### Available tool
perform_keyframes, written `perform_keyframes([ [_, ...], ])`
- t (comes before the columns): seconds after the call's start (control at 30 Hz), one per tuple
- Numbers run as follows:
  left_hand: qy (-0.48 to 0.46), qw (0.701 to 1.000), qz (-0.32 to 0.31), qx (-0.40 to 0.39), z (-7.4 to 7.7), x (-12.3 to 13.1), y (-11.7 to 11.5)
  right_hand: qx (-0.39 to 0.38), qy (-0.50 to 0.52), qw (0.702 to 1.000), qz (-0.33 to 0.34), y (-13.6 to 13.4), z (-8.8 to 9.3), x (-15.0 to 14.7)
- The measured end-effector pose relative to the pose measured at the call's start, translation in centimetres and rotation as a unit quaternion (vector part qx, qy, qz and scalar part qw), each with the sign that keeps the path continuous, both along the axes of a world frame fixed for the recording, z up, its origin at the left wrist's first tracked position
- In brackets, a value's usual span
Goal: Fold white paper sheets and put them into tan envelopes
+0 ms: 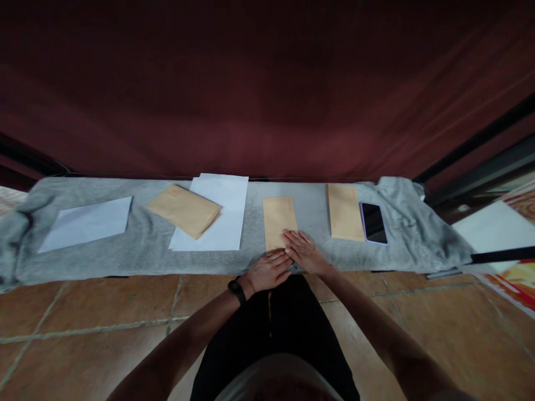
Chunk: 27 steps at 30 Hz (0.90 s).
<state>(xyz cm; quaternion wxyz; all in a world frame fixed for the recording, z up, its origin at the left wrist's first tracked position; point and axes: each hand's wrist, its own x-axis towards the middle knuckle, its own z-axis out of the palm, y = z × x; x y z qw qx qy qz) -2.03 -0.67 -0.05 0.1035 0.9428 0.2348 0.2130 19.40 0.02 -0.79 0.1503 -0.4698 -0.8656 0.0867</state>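
Now — envelope (278, 216) between sheets (229, 200) and phone (374, 223)

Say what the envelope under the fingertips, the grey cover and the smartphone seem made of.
Envelope: probably matte kraft paper, tan and flat with straight edges. Grey cover: likely soft, dull fabric, given its wrinkled, bunched ends. Smartphone: probably a smooth glass screen, uniformly dark; its lilac rim may be plastic.

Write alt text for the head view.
The person's left hand and right hand lie at the near end of a brown envelope on gray cloth. White sheets and stacked envelopes lie left, more envelopes and a smartphone right.
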Motion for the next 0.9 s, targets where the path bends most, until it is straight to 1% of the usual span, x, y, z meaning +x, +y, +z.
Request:
perform_keyframes([
  [0.13,-0.005,1.000,-0.008,-0.009,0.5,0.0,0.1,-0.002,0.017,1.000,0.001,-1.3,-0.2,0.5],
  [0.23,-0.033,0.999,-0.007,-0.025,0.7,-0.1,0.2,-0.001,0.036,0.999,0.003,-2.1,-0.1,0.8],
  [0.37,-0.069,0.994,0.040,-0.070,0.8,0.1,0.1,-0.013,0.056,0.998,0.012,-3.1,0.4,1.3],
  [0.5,-0.048,0.990,0.096,-0.087,0.5,1.0,0.6,-0.026,0.071,0.997,0.010,-3.6,0.8,1.7],
  [0.57,-0.021,0.990,0.113,-0.084,0.3,1.7,1.2,-0.019,0.087,0.996,0.004,-3.8,0.7,1.8],
  [0.73,0.059,0.991,0.110,-0.058,-0.5,3.5,3.5,0.011,0.121,0.993,-0.008,-4.0,0.3,1.6],
  [0.9,0.074,0.987,0.138,-0.045,-1.1,5.0,6.5,0.013,0.124,0.992,-0.015,-4.1,0.3,1.5],
])
